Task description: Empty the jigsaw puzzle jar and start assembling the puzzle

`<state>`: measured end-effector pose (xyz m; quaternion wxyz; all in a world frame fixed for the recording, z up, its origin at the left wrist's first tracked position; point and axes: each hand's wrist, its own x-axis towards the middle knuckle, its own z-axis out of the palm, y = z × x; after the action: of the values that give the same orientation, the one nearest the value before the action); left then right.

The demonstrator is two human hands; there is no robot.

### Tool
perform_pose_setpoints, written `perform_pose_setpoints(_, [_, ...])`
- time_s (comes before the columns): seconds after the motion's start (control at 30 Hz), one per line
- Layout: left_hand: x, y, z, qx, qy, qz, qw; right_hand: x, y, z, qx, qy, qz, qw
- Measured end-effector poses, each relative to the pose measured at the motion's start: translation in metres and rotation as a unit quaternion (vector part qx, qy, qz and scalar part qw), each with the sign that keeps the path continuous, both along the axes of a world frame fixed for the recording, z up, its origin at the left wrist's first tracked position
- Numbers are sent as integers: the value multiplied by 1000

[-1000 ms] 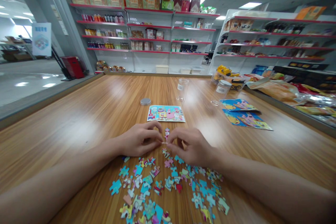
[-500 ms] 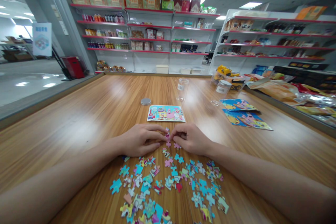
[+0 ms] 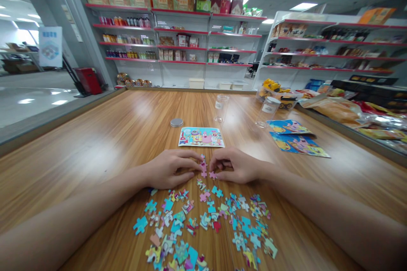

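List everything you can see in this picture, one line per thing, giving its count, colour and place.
Loose puzzle pieces: many, mostly blue and pink, scattered on the near table.
Joined pieces: a few, pink, between the two hands.
Picture card: one, multicoloured, just beyond the hands.
Lid: one, silver, behind the card's left end.
Jars: two, clear, behind the card and to its right.
Prints: two, mostly blue, right side of the table.
Toy truck: one, yellow, far right.
Shelves: several, white with red edges, back wall.
Table: one, brown wood, under everything.
Left hand: one, fingertips touching the joined pieces.
Right hand: one, fingertips touching the joined pieces.
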<state>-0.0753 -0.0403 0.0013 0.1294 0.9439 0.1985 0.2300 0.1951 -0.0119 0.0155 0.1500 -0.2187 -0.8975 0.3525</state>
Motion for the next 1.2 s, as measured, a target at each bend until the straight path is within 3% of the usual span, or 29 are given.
perform_pose_setpoints(0.57, [1,1,0,3,1,2,1000,-7,-5,-8,78,-29,-79,993])
perform_pose_setpoints(0.97, [2,1,-1,2,-19,18,1000,-7,-6,-6,123,-25,-85,988])
perform_pose_setpoints(1.2, [2,2,-3,2,-29,37,999,-4,-4,-6,109,-28,-82,990])
